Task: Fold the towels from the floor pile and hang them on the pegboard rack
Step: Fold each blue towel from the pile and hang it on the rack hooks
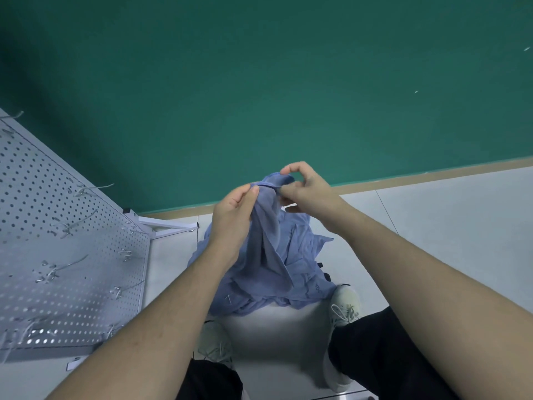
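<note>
A blue towel hangs from both my hands above the floor pile of blue towels. My left hand pinches the towel's top edge between thumb and fingers. Just to the right, my right hand pinches the same edge, its fingers curled over the bunched corner. The towel droops down in a narrow fold onto the pile. The white pegboard rack stands at the left, with several bare metal hooks sticking out of it.
A green wall with a tan baseboard rises behind the pile. The floor is pale tile. My white shoes and black trouser legs stand right by the pile. The rack's white foot reaches toward the towels.
</note>
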`<state>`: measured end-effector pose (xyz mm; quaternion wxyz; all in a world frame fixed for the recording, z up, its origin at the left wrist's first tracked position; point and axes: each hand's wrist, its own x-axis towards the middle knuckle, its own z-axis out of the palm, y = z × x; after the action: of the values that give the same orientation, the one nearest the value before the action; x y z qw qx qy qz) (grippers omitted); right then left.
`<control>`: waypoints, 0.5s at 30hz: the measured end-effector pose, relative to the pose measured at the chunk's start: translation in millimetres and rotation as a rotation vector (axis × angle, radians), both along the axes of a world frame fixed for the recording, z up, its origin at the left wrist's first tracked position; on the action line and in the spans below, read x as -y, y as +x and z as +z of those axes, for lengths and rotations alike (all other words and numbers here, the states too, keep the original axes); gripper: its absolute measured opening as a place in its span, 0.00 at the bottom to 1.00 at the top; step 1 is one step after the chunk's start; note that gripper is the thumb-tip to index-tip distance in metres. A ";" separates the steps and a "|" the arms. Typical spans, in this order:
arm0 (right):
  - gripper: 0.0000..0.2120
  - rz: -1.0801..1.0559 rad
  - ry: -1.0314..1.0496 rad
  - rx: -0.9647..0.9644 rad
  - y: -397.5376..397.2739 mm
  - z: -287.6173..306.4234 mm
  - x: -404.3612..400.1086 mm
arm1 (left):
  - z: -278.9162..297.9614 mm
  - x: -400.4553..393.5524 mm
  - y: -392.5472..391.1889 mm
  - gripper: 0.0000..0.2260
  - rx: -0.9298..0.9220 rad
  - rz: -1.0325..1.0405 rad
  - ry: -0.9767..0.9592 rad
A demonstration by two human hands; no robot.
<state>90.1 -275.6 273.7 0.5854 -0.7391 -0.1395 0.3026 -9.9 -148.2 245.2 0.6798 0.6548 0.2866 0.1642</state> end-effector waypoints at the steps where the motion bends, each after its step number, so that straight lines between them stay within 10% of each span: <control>1: 0.09 0.005 -0.052 0.113 3.9 -2.8 1.7 | 0.8 -2.0 0.1 0.07 0.003 -0.005 0.030; 11: 0.09 0.357 -0.703 0.773 32.2 -20.2 16.5 | 7.4 -13.9 -3.3 0.09 0.090 -0.111 0.115; 15: 0.12 0.288 -0.503 0.706 47.2 -18.4 23.3 | 7.5 -20.5 -4.1 0.10 0.050 -0.022 0.251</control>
<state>137.3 -298.9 255.3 0.2562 -0.8892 -0.3542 0.1350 -14.0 -127.7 252.7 0.6013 0.7335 0.2395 0.2074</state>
